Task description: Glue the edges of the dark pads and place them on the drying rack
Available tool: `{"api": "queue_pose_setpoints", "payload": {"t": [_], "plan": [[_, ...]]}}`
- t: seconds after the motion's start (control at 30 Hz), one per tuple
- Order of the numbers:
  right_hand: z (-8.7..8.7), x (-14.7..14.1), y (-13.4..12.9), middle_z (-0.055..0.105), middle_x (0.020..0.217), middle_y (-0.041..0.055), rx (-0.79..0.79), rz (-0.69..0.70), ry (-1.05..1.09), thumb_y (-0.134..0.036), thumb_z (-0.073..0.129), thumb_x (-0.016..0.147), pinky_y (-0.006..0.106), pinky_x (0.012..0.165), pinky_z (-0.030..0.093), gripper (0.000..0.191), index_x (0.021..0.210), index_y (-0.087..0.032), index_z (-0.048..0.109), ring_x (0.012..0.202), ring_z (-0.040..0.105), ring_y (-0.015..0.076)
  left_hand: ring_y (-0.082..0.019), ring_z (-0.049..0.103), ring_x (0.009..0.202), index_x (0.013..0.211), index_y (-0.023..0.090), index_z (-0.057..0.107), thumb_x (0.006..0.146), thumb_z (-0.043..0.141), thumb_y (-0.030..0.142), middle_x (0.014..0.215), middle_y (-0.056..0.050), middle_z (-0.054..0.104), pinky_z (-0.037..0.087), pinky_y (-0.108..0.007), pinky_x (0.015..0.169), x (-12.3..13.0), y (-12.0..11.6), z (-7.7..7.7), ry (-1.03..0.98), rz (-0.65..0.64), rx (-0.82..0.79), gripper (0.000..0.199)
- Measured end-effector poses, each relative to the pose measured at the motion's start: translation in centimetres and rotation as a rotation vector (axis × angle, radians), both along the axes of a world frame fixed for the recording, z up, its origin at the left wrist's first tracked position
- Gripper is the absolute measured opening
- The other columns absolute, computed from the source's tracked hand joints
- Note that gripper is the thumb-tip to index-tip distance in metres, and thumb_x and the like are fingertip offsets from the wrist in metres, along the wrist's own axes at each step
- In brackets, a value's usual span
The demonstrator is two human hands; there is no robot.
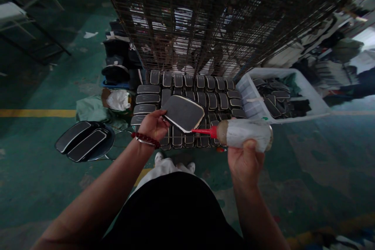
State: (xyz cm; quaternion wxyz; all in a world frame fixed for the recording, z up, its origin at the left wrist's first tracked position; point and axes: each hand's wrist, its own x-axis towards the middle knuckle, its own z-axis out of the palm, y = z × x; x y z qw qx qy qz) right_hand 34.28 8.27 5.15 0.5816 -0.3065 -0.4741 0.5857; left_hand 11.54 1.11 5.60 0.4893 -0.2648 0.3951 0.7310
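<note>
My left hand (154, 125), with a red bead bracelet at the wrist, pinches the left edge of a dark panel (184, 112). A pale line runs along the panel's rim. Wrapped round a white squeeze bottle (246, 133) is my right hand (247, 158). The bottle lies sideways, and its red nozzle (205, 131) points left, with the tip at the panel's lower edge. Beneath the panel, rows of similar dark pieces (147, 99) with pale rims lie on a rack, partly hidden by my hands and the panel.
Two dark panels (87, 145) rest on a round stool at the left. A white bin (316, 103) with dark pieces stands at the right. Behind the rows rises a tall wire rack (187, 19). Stacked dark items (116, 50) stand at the back left.
</note>
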Motion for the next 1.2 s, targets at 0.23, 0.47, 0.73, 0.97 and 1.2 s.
{"api": "queue_pose_setpoints", "payload": {"t": [0.23,0.47,0.73,0.97,1.2], "plan": [[0.7,-0.1,2.0,0.071,0.129,0.0084,0.048,-0.054,0.056,-0.046,0.081,0.079,0.051,0.109,0.051,0.052,0.125,-0.026,0.069,0.124,0.066,0.0293,-0.015,0.068,0.05,0.103,0.007,0.066,0.085,0.045,-0.007,0.066,-0.006,0.07,0.057,-0.019,0.047,0.3,-0.1,-0.3,0.032,0.018,-0.012,0.03],[0.8,-0.2,2.7,0.074,0.124,0.006,0.074,-0.079,0.095,-0.042,0.084,0.078,0.042,0.104,0.056,0.048,0.121,-0.024,0.071,0.118,0.069,0.0248,-0.014,0.066,0.048,0.089,0.011,0.062,0.085,0.046,-0.007,0.064,-0.004,0.068,0.054,-0.017,0.043,0.1,-0.5,-0.2,0.022,0.016,-0.017,0.025],[-1.4,-0.9,0.5,0.079,0.104,-0.0003,-0.601,0.217,0.268,-0.043,0.082,0.083,0.023,0.066,0.062,0.03,0.107,-0.027,0.073,0.096,0.075,0.0159,-0.009,0.055,0.042,0.076,0.018,0.051,0.089,0.045,-0.003,0.056,0.003,0.054,0.047,-0.015,0.04,-1.4,-0.2,-2.3,-0.05,0.147,-0.053,0.026],[4.8,2.3,6.7,0.074,0.104,0.0059,-0.512,0.079,0.645,-0.043,0.087,0.078,0.015,0.048,0.053,0.057,0.125,-0.02,0.063,0.088,0.07,0.0172,-0.01,0.054,0.044,0.075,0.018,0.052,0.092,0.046,0.0,0.058,0.002,0.056,0.054,-0.021,0.048,-0.8,-0.1,-5.6,-0.084,0.156,-0.059,0.025],[6.5,4.2,6.2,0.074,0.105,0.0062,-0.411,-0.064,0.666,-0.042,0.075,0.09,0.02,0.047,0.054,0.047,0.131,-0.022,0.063,0.086,0.071,0.0187,-0.012,0.059,0.049,0.075,0.017,0.057,0.093,0.051,0.0,0.06,0.0,0.062,0.055,-0.022,0.049,0.9,0.5,-8.1,-0.115,0.159,-0.021,0.025]]}}
